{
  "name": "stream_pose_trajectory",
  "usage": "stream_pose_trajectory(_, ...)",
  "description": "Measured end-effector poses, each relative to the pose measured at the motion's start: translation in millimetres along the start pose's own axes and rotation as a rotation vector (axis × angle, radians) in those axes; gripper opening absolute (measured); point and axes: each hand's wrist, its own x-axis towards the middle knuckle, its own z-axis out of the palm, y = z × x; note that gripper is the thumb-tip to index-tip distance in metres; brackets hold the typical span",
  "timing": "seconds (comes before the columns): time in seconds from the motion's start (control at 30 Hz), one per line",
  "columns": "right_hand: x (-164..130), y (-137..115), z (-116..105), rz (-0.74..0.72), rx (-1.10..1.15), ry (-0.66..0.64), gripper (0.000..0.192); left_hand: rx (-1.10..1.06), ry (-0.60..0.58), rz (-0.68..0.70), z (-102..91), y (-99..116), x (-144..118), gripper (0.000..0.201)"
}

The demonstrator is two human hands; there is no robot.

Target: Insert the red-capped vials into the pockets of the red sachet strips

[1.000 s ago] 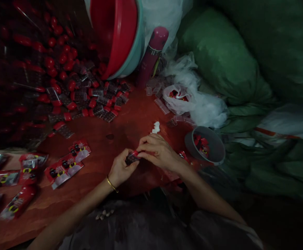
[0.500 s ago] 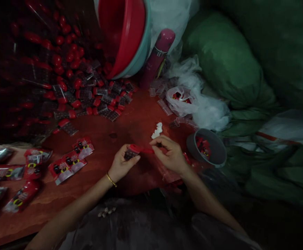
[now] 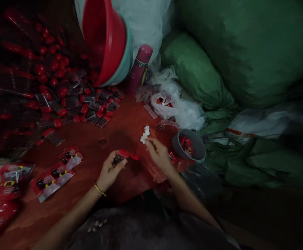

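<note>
Just below the middle of the frame, the left hand [image 3: 110, 169] is curled around a small dark packet with a red cap [image 3: 122, 156], gripping it between thumb and fingers; the red cap end sticks out toward the right. A thin gold bangle [image 3: 99, 189] sits on that wrist. To its right, apart from the packet, the right hand [image 3: 158, 153] has its fingertips pinched together beside a small white crumpled wad [image 3: 145, 134] that lies on the red tabletop [image 3: 120, 128]; whether the fingertips touch the wad I cannot tell.

Just right of the right hand stands a grey bowl [image 3: 189, 145] with red pieces inside. Above it, toward the centre right, lies a heap of crumpled clear plastic [image 3: 179, 104], with a few empty clear sleeves [image 3: 150, 111] near it.

At lower left, flat printed red sachets [image 3: 55, 173] lie in a loose row on the tabletop. The upper left is filled with a large pile of red-capped packets [image 3: 70, 93]. At top centre a red basin [image 3: 106, 38] leans tilted inside a teal one, and a magenta flask [image 3: 139, 67] stands beside them. Big green sacks [image 3: 245, 52] fill the right side of the frame.
</note>
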Motion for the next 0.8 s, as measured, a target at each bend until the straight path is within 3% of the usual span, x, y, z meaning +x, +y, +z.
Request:
stream_pose_trajectory(0.07,22,24,-10,0.112,-0.185,0.215,0.042,0.014,0.02,0.024,-0.8,-6,2,0.03)
stream_pose_trajectory(0.17,53,55,-21,0.237,-0.405,0.338,0.065,0.06,0.062,0.047,-3.5,-12,5,0.03)
stream_pose_trajectory(0.23,68,68,-24,0.308,-0.427,0.296,0.066,0.084,0.089,0.044,-6.3,-13,7,0.029)
stream_pose_trajectory(0.37,82,79,-22,0.348,-0.324,0.164,0.043,0.065,0.12,0.01,-12.4,-9,10,0.032)
stream_pose_trajectory(0.47,76,73,-20,0.322,-0.289,0.15,0.041,0.044,0.125,-0.007,-15.1,-5,11,0.034)
stream_pose_trajectory(0.57,58,56,-12,0.228,-0.099,0.103,0.045,0.034,0.124,-0.004,-16.0,-4,11,0.032)
stream_pose_trajectory(0.67,36,31,6,0.096,0.15,0.014,0.044,0.037,0.153,0.021,-16.2,-4,11,0.029)
stream_pose_trajectory(0.8,14,0,36,-0.055,0.144,-0.069,0.028,0.07,0.206,0.087,-15.5,-6,10,0.025)
